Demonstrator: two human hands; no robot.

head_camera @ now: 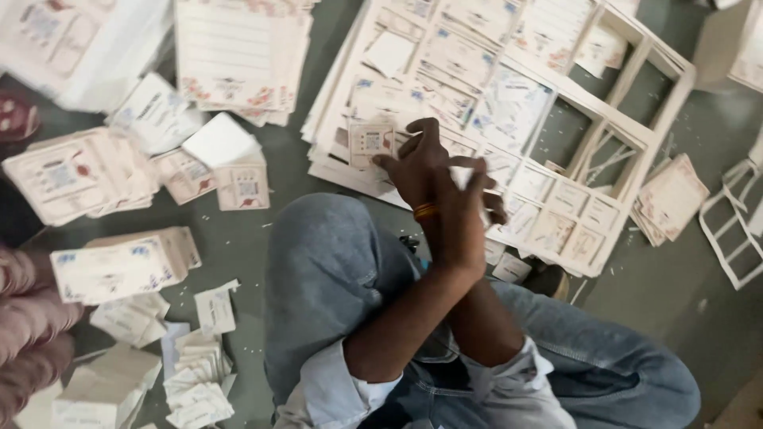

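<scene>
- So the person sits cross-legged in blue jeans [334, 270] on a grey-green floor [683, 294], forearms crossed at the wrists, so telling the hands apart is a bit tricky.
- The right hand [417, 163] (the arm comes from the right sleeve and ends up further left in the shot) has an orange band [425, 211] at the wrist. Its fingertips pinch a small cream card with a reddish printed patch [369, 141], which sits on the near-left edge of the big sheet stack.
- The left hand [465, 210] lies over the right wrist, fingers curled around a blurry bit of white paper [461, 176]. It's too smeared to say how tight the grip is.
- That stack is large white die-cut sheets of small printed labels [477, 95], lying tilted just beyond the knees; the far-right part is an empty white lattice [636, 103] with the floor showing through.
- Left of the knees: a bundled stack of cream labels with blue marks [119, 266], and loose white cards [199, 381] near the bottom.
- Upper left: fanned piles of cream cards with red floral print [71, 179], plus lined floral-bordered sheets [238, 56] at the top.
- A small cream pile [671, 199] sits right of the lattice.
- Someone's pink sleeve [28, 318] pokes in at the left edge.
</scene>
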